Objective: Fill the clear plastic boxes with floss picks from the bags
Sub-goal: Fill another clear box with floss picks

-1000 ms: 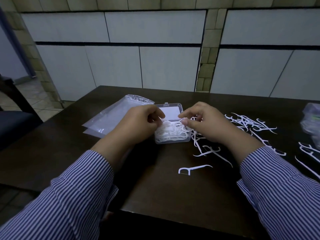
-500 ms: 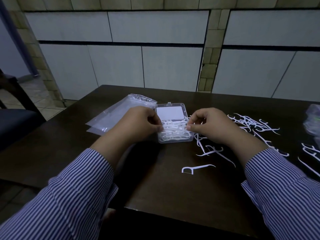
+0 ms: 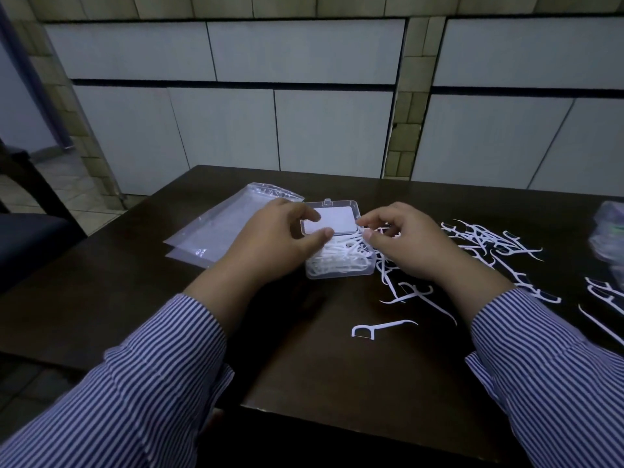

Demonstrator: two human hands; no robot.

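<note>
Clear plastic box [image 3: 339, 265] near the middle of the dark table [image 3: 304, 366], lid [image 3: 330, 220] swung back at the far side, base heaped with white floss picks [image 3: 337, 256]. Some picks poking over the right rim, tangled with loose ones on the wood just beside it.

Left hand [image 3: 270, 244] at the box's left edge, thumb and forefinger curved toward each other over the lid's near edge; hard to tell whether actually pinching the lid or merely touching it. Right hand [image 3: 405, 241] at the right rim, fingers curled, fingertips [image 3: 367, 234] pinched on a few pick handles at the pile.

Probably the packing-down step: box nearly full, strays being tucked in. Next move likely calls for pressing the overhanging picks below the rim, then folding the lid forward until the clasp catches. Risk of a handle trapped under the lid edge.

Further out: a single pick [image 3: 381, 329] lying alone toward the near edge, a scatter of loose picks [image 3: 486, 241] to the right, two flat bags [image 3: 223, 234] to the left, seemingly emptied. Blurred plastic object [image 3: 609, 231] at the far right, unidentifiable. Striped sleeves [image 3: 135, 400] in the foreground.
</note>
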